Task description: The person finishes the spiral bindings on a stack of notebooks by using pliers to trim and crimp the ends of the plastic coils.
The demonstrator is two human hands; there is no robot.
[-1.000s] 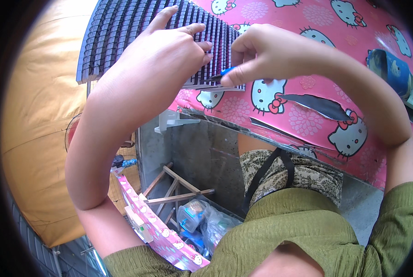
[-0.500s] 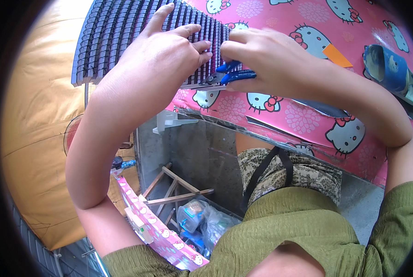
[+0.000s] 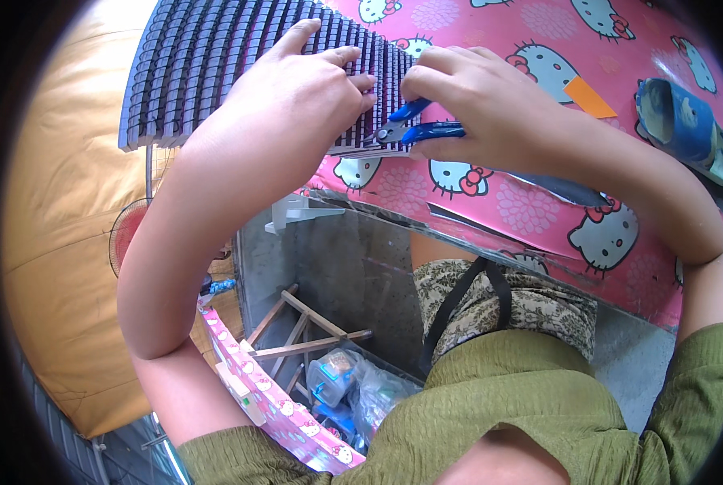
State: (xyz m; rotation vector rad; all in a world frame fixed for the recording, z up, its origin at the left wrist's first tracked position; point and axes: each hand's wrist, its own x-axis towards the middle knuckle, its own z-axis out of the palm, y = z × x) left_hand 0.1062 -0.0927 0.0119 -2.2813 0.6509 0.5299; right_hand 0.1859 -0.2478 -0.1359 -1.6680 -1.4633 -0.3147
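Rows of dark grey ribbed strips [image 3: 204,65] lie side by side at the far edge of the table, on its left part. My left hand [image 3: 293,109] rests on them with its fingers spread and holds nothing. Just to its right, my right hand [image 3: 491,101] grips a pair of blue-handled wire cutters [image 3: 438,131]. The metal jaws point left and sit over the near right ends of the strips. What lies between the jaw tips is too small to make out.
A pink patterned cloth [image 3: 402,190] covers the table. An orange paper piece [image 3: 589,99] and a worn blue holder [image 3: 685,121] lie to the right. Below stand a wooden folding frame [image 3: 313,343], a plastic box [image 3: 333,376] and a red fan [image 3: 127,234].
The cutters have shifted slightly right, and their handles are spread further apart. My left hand has moved a little right and nearer, still on the strips.
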